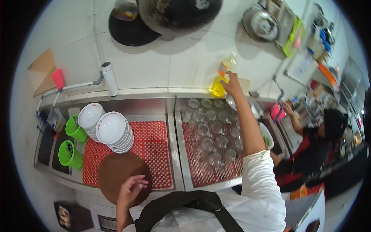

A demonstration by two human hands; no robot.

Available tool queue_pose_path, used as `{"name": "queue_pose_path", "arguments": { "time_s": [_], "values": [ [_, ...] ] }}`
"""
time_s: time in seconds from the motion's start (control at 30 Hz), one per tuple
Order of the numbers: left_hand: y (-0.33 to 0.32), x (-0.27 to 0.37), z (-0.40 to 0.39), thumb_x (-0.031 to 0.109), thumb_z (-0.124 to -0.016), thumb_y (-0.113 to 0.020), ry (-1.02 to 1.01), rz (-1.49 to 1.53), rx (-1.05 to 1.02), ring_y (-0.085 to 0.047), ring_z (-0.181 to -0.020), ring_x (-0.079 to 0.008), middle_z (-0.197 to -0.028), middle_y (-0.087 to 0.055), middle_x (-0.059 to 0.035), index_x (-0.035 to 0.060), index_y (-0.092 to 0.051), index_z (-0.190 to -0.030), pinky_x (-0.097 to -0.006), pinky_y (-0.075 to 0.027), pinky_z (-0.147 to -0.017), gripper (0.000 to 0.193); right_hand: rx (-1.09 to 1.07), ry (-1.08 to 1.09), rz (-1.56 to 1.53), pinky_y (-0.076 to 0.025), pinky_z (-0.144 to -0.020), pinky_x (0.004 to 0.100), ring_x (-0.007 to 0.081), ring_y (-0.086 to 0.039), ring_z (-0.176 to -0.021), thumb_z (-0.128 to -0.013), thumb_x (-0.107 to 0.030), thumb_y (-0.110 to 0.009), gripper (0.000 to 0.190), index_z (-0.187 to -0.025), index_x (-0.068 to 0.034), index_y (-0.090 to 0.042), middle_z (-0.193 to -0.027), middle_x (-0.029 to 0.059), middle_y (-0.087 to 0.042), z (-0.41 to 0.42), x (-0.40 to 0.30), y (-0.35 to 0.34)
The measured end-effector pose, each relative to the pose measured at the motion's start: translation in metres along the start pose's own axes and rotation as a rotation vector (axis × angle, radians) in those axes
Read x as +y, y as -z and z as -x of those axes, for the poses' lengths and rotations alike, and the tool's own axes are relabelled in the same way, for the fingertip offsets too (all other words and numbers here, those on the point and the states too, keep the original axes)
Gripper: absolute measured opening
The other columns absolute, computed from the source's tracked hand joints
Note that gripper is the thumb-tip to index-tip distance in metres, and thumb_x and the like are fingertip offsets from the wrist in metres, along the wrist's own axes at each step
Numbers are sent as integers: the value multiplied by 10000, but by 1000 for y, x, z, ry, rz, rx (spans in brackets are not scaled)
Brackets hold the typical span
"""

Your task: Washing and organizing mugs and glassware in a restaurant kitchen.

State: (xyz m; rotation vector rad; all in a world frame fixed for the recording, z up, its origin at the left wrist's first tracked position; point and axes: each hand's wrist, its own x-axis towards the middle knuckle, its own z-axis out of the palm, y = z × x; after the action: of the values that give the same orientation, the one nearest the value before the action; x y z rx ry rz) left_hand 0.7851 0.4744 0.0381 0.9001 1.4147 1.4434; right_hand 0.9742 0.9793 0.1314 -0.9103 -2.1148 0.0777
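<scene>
My right arm stretches forward to the wall ledge, where a clear plastic bottle of yellow liquid point(218, 88) with an orange label stands. My right hand point(232, 84) is at the bottle's right side, thumb and forefinger apart; whether they touch it is hard to tell. My left hand point(132, 187) is over a round brown tray point(121, 171), its fingers loosely bent and grasping nothing. That tray overhangs the counter's front edge. Behind it stand two stacks of white bowls point(111, 129) on a red perforated mat point(155, 156).
Several upturned clear glasses point(217, 127) cover the right mat. Green plastic cups point(70, 156) stand at the left, beside a sink. A white flask point(109, 79) is on the ledge; large pans point(179, 17) hang above. A co-worker point(313, 150) is at the right.
</scene>
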Motion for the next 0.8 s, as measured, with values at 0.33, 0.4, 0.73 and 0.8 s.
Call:
{"name": "queue_pose_path", "arguments": {
  "time_s": [0.33,0.4,0.73,0.8],
  "values": [
    [-92,-10,21,-24,-795,-457,85,60,431,-525,-851,-114,-902,-571,-90,-17,-461,-1056,-227,-405,-771,261,10,-115,327,-345,-879,399,323,-426,-1048,-707,-417,-553,573,-1142,-66,-433,-1121,179,-461,-191,183,-53],
    [-93,-12,29,41,-806,-486,31,32,516,-526,-814,-112,-872,-569,-67,-11,-466,-1058,-233,-408,-762,258,65,35,325,-367,-862,346,302,-461,-1012,-732,-270,-550,459,-1107,-20,-464,-1092,183,-485,-206,201,-57],
    [-70,-3,56,-13,-749,-532,-90,-211,579,-538,-787,-104,-870,-584,-58,26,-472,-1061,-228,-408,-751,320,142,470,159,-435,-584,363,312,-552,-665,-742,-168,-510,176,-866,-45,-522,-745,132,-578,-74,-76,5],
    [-58,8,54,30,-732,-569,-134,-263,581,-528,-844,-135,-935,-559,-76,31,-439,-1097,-250,-401,-779,388,137,629,-87,-399,-529,313,302,-472,-542,-752,-109,-504,102,-765,-12,-478,-622,115,-512,-45,-141,26]
  ]
}}
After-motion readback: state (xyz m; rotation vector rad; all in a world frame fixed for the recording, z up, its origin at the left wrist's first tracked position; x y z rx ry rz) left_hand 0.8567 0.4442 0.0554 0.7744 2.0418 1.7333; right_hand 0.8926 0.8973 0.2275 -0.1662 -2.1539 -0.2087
